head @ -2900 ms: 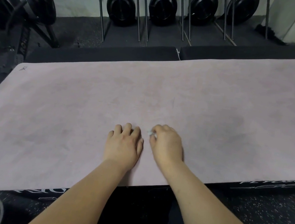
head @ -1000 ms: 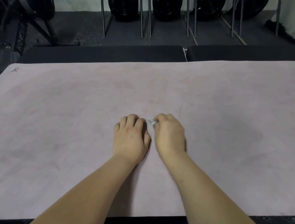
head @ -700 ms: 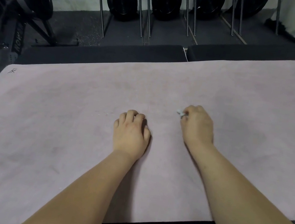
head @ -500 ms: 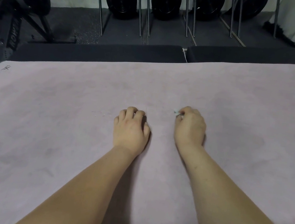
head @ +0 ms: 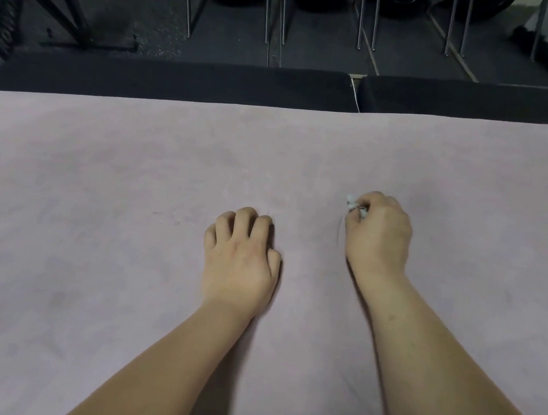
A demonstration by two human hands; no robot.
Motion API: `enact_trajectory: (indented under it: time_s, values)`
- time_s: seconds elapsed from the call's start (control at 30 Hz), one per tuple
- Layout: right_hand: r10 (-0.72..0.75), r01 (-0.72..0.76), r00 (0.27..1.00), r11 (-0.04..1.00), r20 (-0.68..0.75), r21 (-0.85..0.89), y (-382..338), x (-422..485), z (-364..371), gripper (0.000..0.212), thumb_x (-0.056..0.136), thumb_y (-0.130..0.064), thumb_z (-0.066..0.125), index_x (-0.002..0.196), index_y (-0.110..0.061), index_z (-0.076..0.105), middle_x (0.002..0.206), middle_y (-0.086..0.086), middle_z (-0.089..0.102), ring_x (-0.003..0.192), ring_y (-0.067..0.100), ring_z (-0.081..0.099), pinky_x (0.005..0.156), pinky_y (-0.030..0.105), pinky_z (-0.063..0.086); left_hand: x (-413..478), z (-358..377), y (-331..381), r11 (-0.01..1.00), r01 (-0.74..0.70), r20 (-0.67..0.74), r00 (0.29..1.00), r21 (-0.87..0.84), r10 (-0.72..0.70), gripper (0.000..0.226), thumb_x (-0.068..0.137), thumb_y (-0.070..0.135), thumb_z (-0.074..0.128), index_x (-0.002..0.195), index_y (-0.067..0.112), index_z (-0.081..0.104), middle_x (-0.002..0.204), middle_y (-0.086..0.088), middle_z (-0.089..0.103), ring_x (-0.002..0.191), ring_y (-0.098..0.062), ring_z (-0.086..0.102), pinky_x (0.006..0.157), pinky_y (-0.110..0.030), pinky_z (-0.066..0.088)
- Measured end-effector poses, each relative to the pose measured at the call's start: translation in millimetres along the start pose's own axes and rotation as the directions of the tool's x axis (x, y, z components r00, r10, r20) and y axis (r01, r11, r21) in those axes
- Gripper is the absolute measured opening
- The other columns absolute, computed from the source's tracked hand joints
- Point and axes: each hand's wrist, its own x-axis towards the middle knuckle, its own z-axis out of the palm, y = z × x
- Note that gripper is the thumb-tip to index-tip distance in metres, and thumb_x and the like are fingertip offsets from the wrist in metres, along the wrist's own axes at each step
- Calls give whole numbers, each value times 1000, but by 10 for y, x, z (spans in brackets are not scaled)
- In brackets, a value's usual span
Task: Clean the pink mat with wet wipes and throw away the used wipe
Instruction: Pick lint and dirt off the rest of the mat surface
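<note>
The small crumpled white wet wipe is pinched in the curled fingers of the right hand. It is pressed to the wide dusty-pink mat, midway between the far and near edges. A second ago this hand rubbed right beside the left hand. It has since slid rightward, so the scrubbing seems to be reaching fresh ground. The left hand has stayed braced on the mat, fingers curled, holding nothing.
</note>
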Motion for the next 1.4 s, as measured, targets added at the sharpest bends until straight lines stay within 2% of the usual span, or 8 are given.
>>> enact_trajectory:
  time_s: [0.2, 0.33, 0.43, 0.57, 0.8, 1.03, 1.23, 1.4]
  values:
    - [-234, 198, 957, 959, 173, 204, -801, -411, 370, 16, 92, -23, 61, 104, -23, 71, 103, 2, 66, 91, 25, 63, 79, 36, 52, 4, -3, -9, 1000, 20, -14, 1000, -22, -21, 30, 92, 32, 48, 119, 25, 60, 131, 6, 52, 122, -28, 42, 99, -42, 35]
    - [-318, 307, 935, 948, 159, 86, -413, -143, 217, 12, 88, -24, 63, 98, -18, 69, 96, 7, 66, 88, 31, 62, 74, 40, 51, -7, 4, 2, 1000, 26, -25, 999, -2, -26, 35, 88, 33, 51, 121, 28, 60, 132, 6, 52, 121, -29, 42, 100, -42, 36]
    - [-210, 213, 974, 977, 88, -30, 63, 166, 72, 14, 87, -21, 64, 98, -14, 69, 96, 11, 66, 88, 34, 63, 72, 40, 50, -7, 8, 27, 999, 38, -35, 999, 1, -38, 35, 87, 34, 53, 121, 29, 61, 132, 6, 53, 121, -29, 42, 100, -43, 36]
    - [-19, 24, 998, 994, -53, 104, 185, 92, 134, 14, 86, -18, 67, 99, -18, 71, 95, 8, 65, 89, 31, 61, 73, 38, 50, 2, -32, 43, 999, 34, -23, 999, -10, -34, 36, 85, 36, 48, 118, 30, 62, 130, 7, 54, 120, -28, 43, 98, -43, 37]
    - [-8, 26, 993, 987, -114, 160, 174, 30, 225, 13, 87, -18, 66, 100, -20, 68, 94, 3, 62, 91, 26, 57, 75, 38, 50, 337, -47, 51, 998, 1, -35, 999, 59, 1, 28, 85, 39, 40, 93, 21, 60, 102, -3, 54, 95, -31, 47, 81, -44, 34]
    - [17, -2, 997, 983, -81, 186, 143, 31, 210, 13, 87, -19, 69, 99, -21, 72, 95, -1, 66, 91, 24, 62, 75, 34, 51, 469, 95, 57, 999, 8, -89, 996, 38, -5, 21, 86, 35, 51, 97, 17, 54, 101, -8, 46, 94, -33, 42, 83, -45, 36]
    - [-324, 308, 943, 936, 78, 170, -623, -118, 488, 13, 84, -26, 69, 96, -23, 72, 91, 1, 69, 88, 25, 63, 77, 36, 52, 491, 142, 36, 999, 31, -123, 992, 22, -28, 17, 92, 35, 54, 97, 19, 54, 101, -6, 48, 95, -33, 44, 84, -45, 36]
    - [-372, 358, 923, 924, 97, 131, -454, 130, 468, 10, 81, -24, 68, 90, -21, 69, 89, 2, 63, 87, 27, 60, 73, 39, 50, 488, 120, 40, 999, 14, -91, 996, 37, -11, 18, 86, 34, 49, 97, 19, 51, 102, -6, 46, 95, -31, 41, 85, -44, 36]
